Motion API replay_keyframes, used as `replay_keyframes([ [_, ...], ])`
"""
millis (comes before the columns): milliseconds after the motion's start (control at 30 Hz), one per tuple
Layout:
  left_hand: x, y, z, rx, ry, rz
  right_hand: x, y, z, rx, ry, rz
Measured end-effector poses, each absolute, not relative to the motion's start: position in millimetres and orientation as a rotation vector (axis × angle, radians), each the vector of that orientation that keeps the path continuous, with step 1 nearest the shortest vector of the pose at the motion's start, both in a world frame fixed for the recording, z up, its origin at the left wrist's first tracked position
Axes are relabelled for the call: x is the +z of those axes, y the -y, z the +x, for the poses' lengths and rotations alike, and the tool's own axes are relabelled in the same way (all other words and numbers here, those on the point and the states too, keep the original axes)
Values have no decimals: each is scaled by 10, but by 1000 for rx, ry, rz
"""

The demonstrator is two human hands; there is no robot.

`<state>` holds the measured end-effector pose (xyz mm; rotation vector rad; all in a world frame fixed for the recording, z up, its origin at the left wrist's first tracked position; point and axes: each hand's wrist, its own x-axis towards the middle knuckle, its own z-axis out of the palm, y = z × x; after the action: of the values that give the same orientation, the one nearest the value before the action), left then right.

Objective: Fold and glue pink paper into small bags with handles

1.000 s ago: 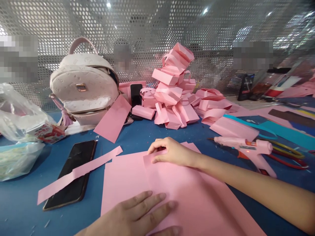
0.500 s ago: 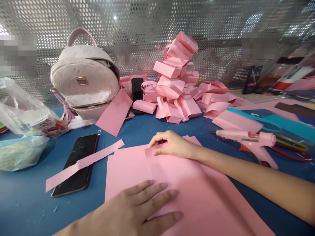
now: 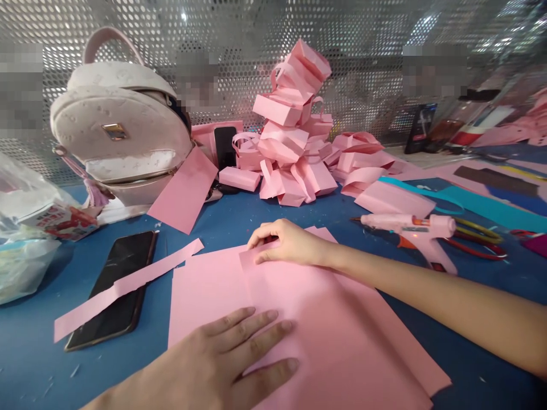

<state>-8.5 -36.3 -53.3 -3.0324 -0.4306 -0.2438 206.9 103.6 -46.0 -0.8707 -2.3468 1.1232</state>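
On the blue desk (image 3: 231,219), a large, smooth pink paper sheet (image 3: 337,341) lies under both hands, long axis seemingly toward 5 o'clock. The right hand (image 3: 290,242) pinches its 11 o'clock corner; the left hand (image 3: 226,356) spreads flat at 8 o'clock.

A craft workspace, seemingly a workshop: blue table (image 3: 29,336) littered with paper scraps (image 3: 75,371), a pink glue gun (image 3: 387,222), coloured strips (image 3: 496,205) and a heap of folded pink paper shapes (image 3: 284,142) before a perforated metal screen (image 3: 239,34)
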Motion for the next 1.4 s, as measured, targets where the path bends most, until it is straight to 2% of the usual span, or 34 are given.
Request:
replay_keyframes([
  [300, -649, 371, -82, -289, 434, -2960, -442, -1021, 2070, 1111, 2364, -874],
  [367, -605, 335, -106, -300, 475, -2985, -445, -1028, 2075, 1108, 2371, -855],
  [500, -410, 256, -163, -60, 707, -3083, -448, -1032, 2077, 1100, 2376, -854],
  [667, -299, 223, -194, -61, 783, -3141, -439, -1023, 2080, 1056, 2429, -841],
  [767, -307, 225, -201, -43, 798, -3167, -405, -1029, 2083, 876, 2561, -794],
  [967, -308, 222, -204, -67, 822, -3195, -216, -718, 2037, 264, 2780, -630],
  [1100, -280, 225, -190, -122, 820, -3241, -140, -151, 2140, 624, 2772, -509],
  [1167, -268, 236, -188, -146, 817, -3233, -161, 87, 2290, 680, 2856, -540],
  [1267, -257, 252, -192, -97, 818, -3189, -278, 266, 2591, 667, 2907, -639],
  [1400, -250, 252, -192, -72, 799, -3136, -481, 279, 2967, 443, 2880, -896],
])
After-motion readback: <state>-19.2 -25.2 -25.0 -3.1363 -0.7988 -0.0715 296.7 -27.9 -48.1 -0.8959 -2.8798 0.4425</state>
